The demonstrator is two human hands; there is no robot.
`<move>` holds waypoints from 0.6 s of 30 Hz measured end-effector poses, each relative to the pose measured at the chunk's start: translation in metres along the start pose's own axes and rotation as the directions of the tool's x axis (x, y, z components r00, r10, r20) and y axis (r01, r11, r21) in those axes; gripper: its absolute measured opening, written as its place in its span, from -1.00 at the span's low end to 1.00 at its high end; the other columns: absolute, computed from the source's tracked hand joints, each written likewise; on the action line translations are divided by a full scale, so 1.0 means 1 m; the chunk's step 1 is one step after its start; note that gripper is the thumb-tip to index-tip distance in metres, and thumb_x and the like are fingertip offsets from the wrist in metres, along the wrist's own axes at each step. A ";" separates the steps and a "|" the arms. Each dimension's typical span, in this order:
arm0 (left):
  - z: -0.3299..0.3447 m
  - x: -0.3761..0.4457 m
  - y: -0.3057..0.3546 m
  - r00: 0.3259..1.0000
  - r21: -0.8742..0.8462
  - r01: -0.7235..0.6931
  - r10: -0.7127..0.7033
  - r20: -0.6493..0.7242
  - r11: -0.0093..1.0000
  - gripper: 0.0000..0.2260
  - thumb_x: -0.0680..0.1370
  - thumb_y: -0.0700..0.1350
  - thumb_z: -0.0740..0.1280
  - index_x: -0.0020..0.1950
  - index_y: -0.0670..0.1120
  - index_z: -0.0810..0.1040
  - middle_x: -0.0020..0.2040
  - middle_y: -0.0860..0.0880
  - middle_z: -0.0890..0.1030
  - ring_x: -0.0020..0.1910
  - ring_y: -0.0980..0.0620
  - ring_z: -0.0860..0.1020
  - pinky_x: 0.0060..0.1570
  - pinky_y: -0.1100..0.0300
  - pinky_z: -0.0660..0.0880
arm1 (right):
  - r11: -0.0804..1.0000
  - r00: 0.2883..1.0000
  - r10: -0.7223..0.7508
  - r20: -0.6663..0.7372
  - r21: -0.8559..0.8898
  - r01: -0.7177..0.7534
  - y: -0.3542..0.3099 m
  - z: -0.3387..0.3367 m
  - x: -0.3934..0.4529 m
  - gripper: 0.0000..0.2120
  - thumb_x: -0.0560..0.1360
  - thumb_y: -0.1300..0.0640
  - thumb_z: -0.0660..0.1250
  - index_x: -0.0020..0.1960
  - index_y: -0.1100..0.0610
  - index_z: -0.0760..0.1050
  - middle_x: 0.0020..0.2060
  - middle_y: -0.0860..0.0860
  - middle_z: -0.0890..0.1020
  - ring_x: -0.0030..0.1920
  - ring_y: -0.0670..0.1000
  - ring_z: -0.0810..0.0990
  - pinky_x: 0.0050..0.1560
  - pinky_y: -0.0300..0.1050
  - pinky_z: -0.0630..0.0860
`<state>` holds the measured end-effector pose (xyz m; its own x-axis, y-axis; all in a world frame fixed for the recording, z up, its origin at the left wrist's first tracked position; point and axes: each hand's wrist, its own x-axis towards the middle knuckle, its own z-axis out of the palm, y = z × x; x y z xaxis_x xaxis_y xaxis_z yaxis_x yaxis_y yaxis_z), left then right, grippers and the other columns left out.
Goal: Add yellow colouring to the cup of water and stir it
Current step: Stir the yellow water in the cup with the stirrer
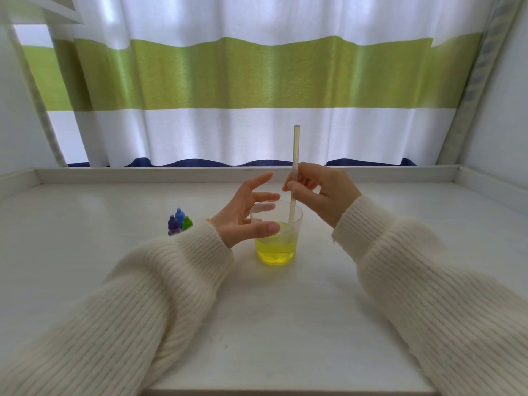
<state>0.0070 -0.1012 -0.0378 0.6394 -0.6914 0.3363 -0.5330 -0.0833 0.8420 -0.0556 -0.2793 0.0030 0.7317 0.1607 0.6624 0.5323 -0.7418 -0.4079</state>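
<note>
- The cup (276,232) stands on the white tabletop (285,324), in the middle, between the two hands. The water in it is already yellow.
- Head view: a stick (294,178) stands almost straight up in the cup. Its low end is in the yellow water and its top pokes up high above the rim.
- The right hand (320,190) is just above and to the right of the cup. Its fingers (297,188) pinch the stick about halfway up.
- The left hand (245,212) is just left of the cup. Its fingers are spread out and hold nothing. The thumb (265,227) sits at the cup's near side, and I cannot tell if it touches.
- Three little bottles (179,222), purple, blue and green, stand close together to the left, behind the left sleeve (160,281).
- I think the stirring is the step now, and the right hand would do it.
</note>
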 end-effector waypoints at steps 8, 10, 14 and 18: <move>0.001 0.000 0.001 1.000 0.005 0.011 -0.011 0.005 1.000 -0.29 0.09 0.27 0.47 0.11 0.55 0.16 0.17 0.28 0.40 0.13 0.33 0.43 -0.04 0.27 0.47 | 0.997 1.000 0.010 0.020 0.078 -0.012 -0.003 0.001 0.000 -0.90 0.48 0.18 0.23 -0.17 0.08 0.51 -0.35 -0.15 0.55 -0.31 -0.20 0.53 -0.21 -0.48 0.42; 0.001 0.001 0.000 1.000 0.005 0.009 -0.009 0.006 1.000 -0.29 0.11 0.25 0.47 0.11 0.54 0.15 0.18 0.26 0.40 0.12 0.34 0.43 -0.05 0.28 0.47 | 0.995 0.999 0.018 0.029 0.096 -0.021 -0.004 0.002 -0.001 -0.90 0.48 0.17 0.23 -0.16 0.08 0.51 -0.34 -0.17 0.56 -0.30 -0.25 0.54 -0.20 -0.49 0.43; 0.000 0.000 -0.001 1.000 -0.005 -0.001 0.001 0.000 1.000 -0.27 0.11 0.25 0.48 0.14 0.52 0.16 0.19 0.23 0.41 0.12 0.34 0.44 -0.08 0.30 0.47 | 0.989 0.999 0.031 0.042 0.143 -0.037 -0.004 0.003 -0.001 -0.90 0.49 0.15 0.24 -0.13 0.09 0.53 -0.32 -0.13 0.60 -0.27 -0.19 0.58 -0.15 -0.36 0.52; 0.000 0.001 -0.001 1.000 0.001 -0.002 0.002 -0.007 1.000 -0.28 0.14 0.21 0.48 0.15 0.51 0.16 0.16 0.27 0.41 0.09 0.39 0.44 -0.19 0.40 0.48 | 0.984 0.998 0.029 0.055 0.173 -0.038 -0.006 0.005 -0.002 -0.91 0.49 0.13 0.25 -0.11 0.05 0.54 -0.29 -0.12 0.61 -0.25 -0.20 0.58 -0.14 -0.30 0.54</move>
<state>0.0082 -0.1018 -0.0389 0.6419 -0.6868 0.3410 -0.5351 -0.0827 0.8407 -0.0582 -0.2718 0.0009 0.7690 0.1749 0.6149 0.5697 -0.6239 -0.5349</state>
